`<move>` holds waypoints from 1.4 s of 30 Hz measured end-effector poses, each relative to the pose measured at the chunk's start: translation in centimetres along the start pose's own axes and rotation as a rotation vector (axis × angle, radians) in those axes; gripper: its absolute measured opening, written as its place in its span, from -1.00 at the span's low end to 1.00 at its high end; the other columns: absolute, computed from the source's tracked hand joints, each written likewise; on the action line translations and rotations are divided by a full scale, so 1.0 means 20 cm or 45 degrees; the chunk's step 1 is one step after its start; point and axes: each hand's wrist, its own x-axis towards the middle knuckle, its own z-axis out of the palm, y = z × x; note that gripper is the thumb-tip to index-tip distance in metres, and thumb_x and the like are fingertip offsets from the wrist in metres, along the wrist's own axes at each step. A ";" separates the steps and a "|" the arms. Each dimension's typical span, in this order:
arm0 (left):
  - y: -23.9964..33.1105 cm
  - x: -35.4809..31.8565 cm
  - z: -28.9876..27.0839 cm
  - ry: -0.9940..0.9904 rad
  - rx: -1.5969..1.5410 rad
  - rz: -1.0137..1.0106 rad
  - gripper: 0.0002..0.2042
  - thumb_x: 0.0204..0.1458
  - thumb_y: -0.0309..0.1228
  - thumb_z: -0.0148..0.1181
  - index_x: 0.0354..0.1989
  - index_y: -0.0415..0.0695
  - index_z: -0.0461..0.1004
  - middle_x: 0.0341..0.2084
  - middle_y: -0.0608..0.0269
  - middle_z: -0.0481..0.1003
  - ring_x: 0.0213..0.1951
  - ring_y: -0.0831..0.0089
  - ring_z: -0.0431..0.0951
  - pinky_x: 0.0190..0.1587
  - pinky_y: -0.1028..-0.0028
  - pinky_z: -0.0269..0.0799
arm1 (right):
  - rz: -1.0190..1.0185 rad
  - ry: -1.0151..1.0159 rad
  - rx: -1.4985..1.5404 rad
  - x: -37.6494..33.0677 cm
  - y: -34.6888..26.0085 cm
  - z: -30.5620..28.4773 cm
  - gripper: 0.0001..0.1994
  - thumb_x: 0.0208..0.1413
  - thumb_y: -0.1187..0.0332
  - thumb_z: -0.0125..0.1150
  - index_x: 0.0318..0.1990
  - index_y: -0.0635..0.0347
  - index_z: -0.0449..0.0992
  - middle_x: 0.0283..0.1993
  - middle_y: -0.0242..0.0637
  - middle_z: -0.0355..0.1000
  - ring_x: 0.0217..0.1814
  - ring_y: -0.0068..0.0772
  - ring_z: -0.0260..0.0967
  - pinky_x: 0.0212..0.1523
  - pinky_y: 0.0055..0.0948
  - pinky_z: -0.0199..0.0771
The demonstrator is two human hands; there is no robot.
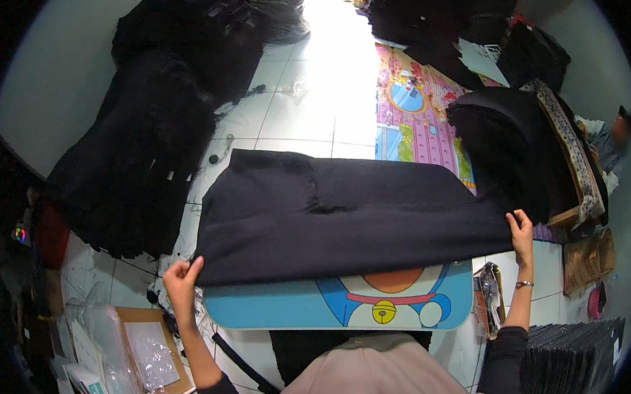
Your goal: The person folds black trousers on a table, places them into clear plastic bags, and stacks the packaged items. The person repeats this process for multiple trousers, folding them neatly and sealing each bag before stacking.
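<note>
A large black cloth [338, 210] lies spread over a low blue table with a cartoon picture [280, 313]. My left hand [181, 278] grips the cloth's near left corner. My right hand [520, 230] grips its near right corner, a bracelet on that wrist. The cloth's near edge runs straight between both hands, and its far edge hangs past the table toward the floor tiles.
Big heaps of black fabric lie at the left [150, 128] and back right [502, 140]. A colourful floor mat [412, 110] lies behind the table. Plastic bags and cardboard [144, 355] sit at lower left; a stack of dark sheets [575, 354] at lower right.
</note>
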 end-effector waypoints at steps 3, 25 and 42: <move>-0.12 -0.28 -0.05 0.092 -0.003 -0.115 -0.65 -0.07 -0.39 0.43 -0.70 -0.15 0.33 -0.74 0.59 0.19 -0.62 0.74 0.10 -0.56 0.60 -0.06 | -0.165 0.013 -0.220 -0.21 0.11 0.00 -0.78 0.18 0.36 0.20 -0.37 0.31 0.33 -0.44 -0.40 0.24 -0.32 -0.63 0.15 -0.31 -0.55 0.23; -0.14 -0.61 -0.05 0.099 -0.079 0.175 -0.84 -0.06 -0.50 0.37 -0.33 -0.30 0.57 -0.43 0.18 0.57 -0.45 0.48 0.53 -0.38 0.52 0.40 | -0.635 -1.044 -0.466 -0.10 -1.44 1.99 -0.40 0.07 0.04 0.30 0.11 0.37 0.41 0.09 0.10 0.42 0.19 0.04 0.36 0.17 -0.23 0.35; 0.27 -0.61 0.19 0.611 0.310 0.433 -0.73 0.03 -0.33 0.31 -0.10 -0.11 0.53 -0.06 0.08 0.48 -0.04 0.16 0.48 0.04 0.24 0.35 | -1.500 -0.716 -0.243 -0.39 -1.63 1.51 -0.89 0.09 0.30 0.21 -0.32 0.09 0.47 -0.49 -0.25 0.42 -0.43 -0.20 0.46 -0.47 -0.27 0.46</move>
